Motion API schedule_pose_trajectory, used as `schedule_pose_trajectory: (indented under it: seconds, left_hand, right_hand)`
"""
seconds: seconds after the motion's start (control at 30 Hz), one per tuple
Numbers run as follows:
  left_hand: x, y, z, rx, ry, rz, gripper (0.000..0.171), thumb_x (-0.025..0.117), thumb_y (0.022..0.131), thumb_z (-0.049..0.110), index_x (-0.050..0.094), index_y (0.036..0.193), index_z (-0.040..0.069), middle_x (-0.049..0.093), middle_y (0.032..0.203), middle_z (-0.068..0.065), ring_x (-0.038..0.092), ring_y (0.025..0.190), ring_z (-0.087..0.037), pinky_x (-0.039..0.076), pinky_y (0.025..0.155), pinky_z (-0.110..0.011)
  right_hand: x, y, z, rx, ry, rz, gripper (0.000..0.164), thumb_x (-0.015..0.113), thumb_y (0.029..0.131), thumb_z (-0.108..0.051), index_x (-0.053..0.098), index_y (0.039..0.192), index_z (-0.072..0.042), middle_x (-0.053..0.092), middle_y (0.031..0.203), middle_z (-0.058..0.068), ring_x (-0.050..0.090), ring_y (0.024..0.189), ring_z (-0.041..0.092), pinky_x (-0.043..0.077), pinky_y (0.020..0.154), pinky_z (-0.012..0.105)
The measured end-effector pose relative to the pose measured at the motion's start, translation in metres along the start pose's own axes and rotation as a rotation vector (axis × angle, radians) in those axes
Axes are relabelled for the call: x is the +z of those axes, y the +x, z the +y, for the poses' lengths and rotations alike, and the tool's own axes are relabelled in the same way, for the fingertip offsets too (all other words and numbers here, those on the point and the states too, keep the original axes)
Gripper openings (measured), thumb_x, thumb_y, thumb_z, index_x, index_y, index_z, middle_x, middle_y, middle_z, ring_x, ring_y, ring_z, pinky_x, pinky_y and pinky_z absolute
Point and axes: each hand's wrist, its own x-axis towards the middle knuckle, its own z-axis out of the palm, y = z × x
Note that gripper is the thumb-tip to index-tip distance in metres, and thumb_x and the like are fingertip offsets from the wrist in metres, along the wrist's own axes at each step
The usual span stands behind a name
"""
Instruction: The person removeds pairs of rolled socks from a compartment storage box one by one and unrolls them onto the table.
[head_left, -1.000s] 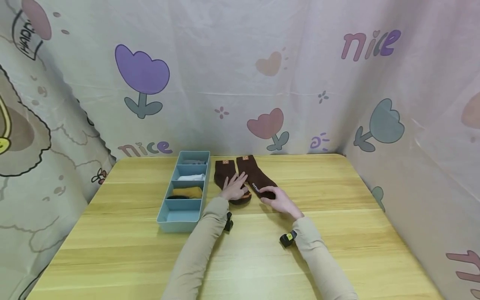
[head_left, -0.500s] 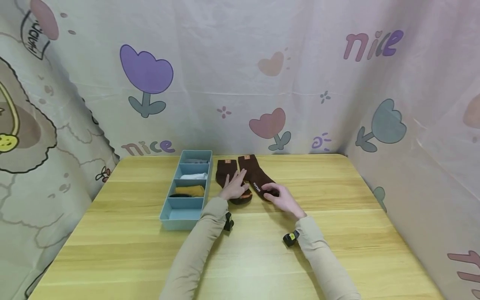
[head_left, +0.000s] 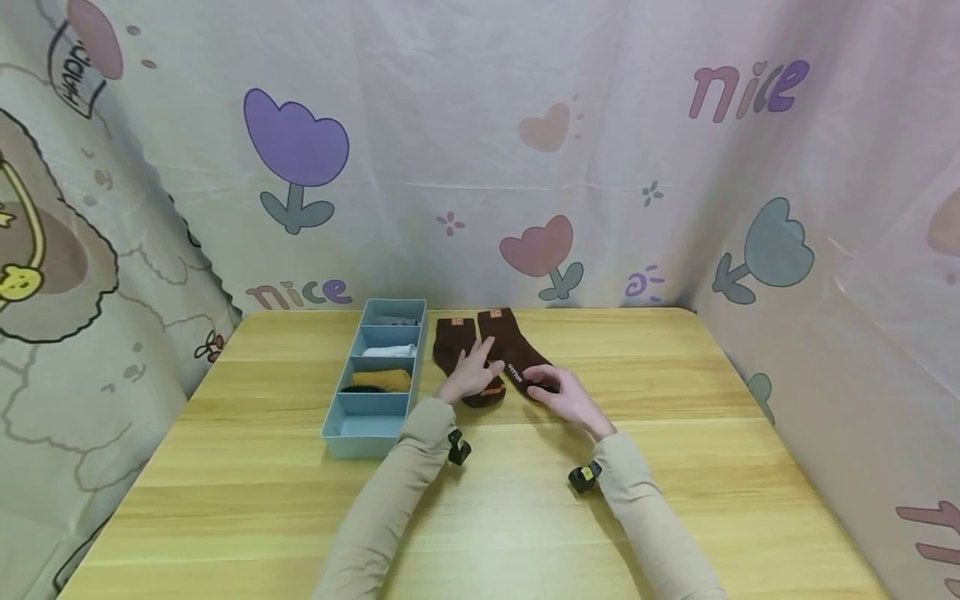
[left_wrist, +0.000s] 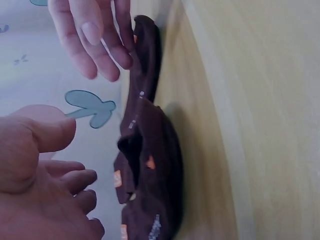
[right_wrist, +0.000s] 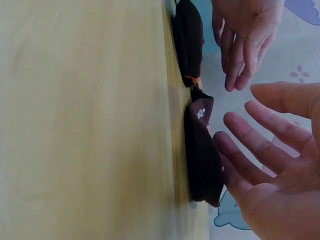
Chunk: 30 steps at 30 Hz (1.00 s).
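Note:
Two dark brown socks lie side by side on the wooden table (head_left: 675, 467). The left sock (head_left: 452, 346) has an orange heel, and the right sock (head_left: 512, 346) carries white lettering. My left hand (head_left: 471, 377) is over the left sock's foot with straight, spread fingers; in the left wrist view this hand (left_wrist: 45, 175) sits a little off the cloth (left_wrist: 147, 165). My right hand (head_left: 566, 394) is flat at the right sock's toe end. In the right wrist view its straight fingers (right_wrist: 250, 160) reach the right sock (right_wrist: 200, 150). Neither hand holds anything.
A long light-blue divided tray (head_left: 330, 425) stands just left of the socks. Its compartments hold a grey, a white and a yellow-and-black folded sock. A patterned curtain (head_left: 525, 150) walls the table at the back and on both sides.
Almost nothing has moved. My right hand has edged slightly up onto the right sock's toe, and the head view has drifted a little.

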Motion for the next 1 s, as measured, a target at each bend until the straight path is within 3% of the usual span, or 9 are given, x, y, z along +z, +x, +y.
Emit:
schedule_pose_trajectory:
  seconds: [0.3, 0.5, 0.6, 0.77, 0.87, 0.93, 1.0]
  left_hand:
    - [-0.012, -0.021, 0.010, -0.036, -0.099, 0.027, 0.064, 0.049, 0.106, 0.026, 0.022, 0.159, 0.002, 0.021, 0.166, -0.023, 0.009, 0.157, -0.041, 0.008, 0.128, -0.056]
    - [-0.024, -0.039, 0.018, 0.021, -0.103, 0.108, 0.064, 0.056, 0.103, 0.025, 0.031, 0.155, -0.004, 0.041, 0.157, -0.024, 0.037, 0.148, -0.039, 0.031, 0.122, -0.054]
    - [-0.031, -0.049, 0.022, 0.041, -0.175, 0.153, 0.064, 0.061, 0.100, 0.022, 0.035, 0.152, -0.006, 0.046, 0.153, -0.025, 0.044, 0.143, -0.038, 0.041, 0.115, -0.053]
    - [-0.048, -0.068, 0.022, 0.038, -0.331, 0.202, 0.060, 0.066, 0.097, 0.018, 0.043, 0.149, -0.002, 0.054, 0.148, -0.021, 0.047, 0.142, -0.035, 0.046, 0.110, -0.053]
    - [-0.059, -0.080, 0.018, 0.027, -0.364, 0.244, 0.058, 0.070, 0.095, 0.022, 0.049, 0.146, 0.004, 0.060, 0.143, -0.017, 0.049, 0.141, -0.034, 0.041, 0.116, -0.054]
    - [-0.067, -0.087, 0.014, 0.031, -0.373, 0.273, 0.057, 0.072, 0.094, 0.023, 0.052, 0.144, 0.006, 0.063, 0.139, -0.017, 0.051, 0.140, -0.034, 0.040, 0.116, -0.055]
    - [-0.076, -0.095, 0.008, 0.027, -0.373, 0.309, 0.056, 0.075, 0.092, 0.024, 0.055, 0.142, 0.008, 0.065, 0.135, -0.017, 0.055, 0.135, -0.032, 0.042, 0.115, -0.052]
  right_hand:
    - [0.005, 0.012, 0.029, -0.036, 0.008, 0.008, 0.034, 0.062, 0.096, -0.002, 0.059, 0.127, 0.013, 0.064, 0.127, 0.032, 0.061, 0.120, 0.046, 0.044, 0.108, 0.059]
    - [0.003, 0.012, 0.022, -0.048, 0.051, -0.020, 0.036, 0.062, 0.096, -0.004, 0.059, 0.129, 0.011, 0.063, 0.129, 0.031, 0.060, 0.123, 0.045, 0.046, 0.109, 0.056]
    - [0.004, 0.012, 0.017, -0.047, 0.066, -0.034, 0.036, 0.062, 0.096, -0.004, 0.059, 0.130, 0.009, 0.063, 0.131, 0.031, 0.060, 0.124, 0.044, 0.048, 0.108, 0.051]
    - [0.005, 0.013, 0.005, -0.044, 0.111, -0.069, 0.038, 0.063, 0.096, -0.005, 0.058, 0.132, 0.008, 0.061, 0.133, 0.031, 0.058, 0.127, 0.045, 0.049, 0.106, 0.036]
    - [0.007, 0.016, -0.001, -0.061, 0.120, -0.090, 0.038, 0.063, 0.096, -0.004, 0.058, 0.132, 0.007, 0.060, 0.134, 0.032, 0.057, 0.128, 0.046, 0.049, 0.105, 0.029]
    - [0.008, 0.018, -0.005, -0.075, 0.113, -0.101, 0.037, 0.063, 0.096, -0.007, 0.059, 0.132, 0.005, 0.061, 0.133, 0.031, 0.057, 0.127, 0.044, 0.050, 0.104, 0.030]
    - [0.010, 0.021, -0.010, -0.088, 0.112, -0.115, 0.037, 0.064, 0.096, -0.009, 0.060, 0.131, 0.002, 0.061, 0.133, 0.030, 0.058, 0.126, 0.043, 0.050, 0.106, 0.038]
